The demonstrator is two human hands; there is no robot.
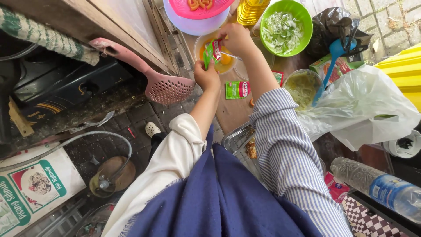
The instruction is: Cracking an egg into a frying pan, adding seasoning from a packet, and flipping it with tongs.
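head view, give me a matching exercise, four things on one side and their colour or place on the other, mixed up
Things:
1. slotted ladle
2. bowl of shredded cabbage
3. small sachet
4. plastic bottle

Colour or place:
A. lime green, on the table top
B. lying at the lower right edge
C. pink, resting by the stove
D. held between the left hand and right hand over a clear bowl

Pairs: 1-C, 2-A, 3-D, 4-B

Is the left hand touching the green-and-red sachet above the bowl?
Touching. The head view shows the left hand pinching the sachet at its lower end, with the right hand at its top.
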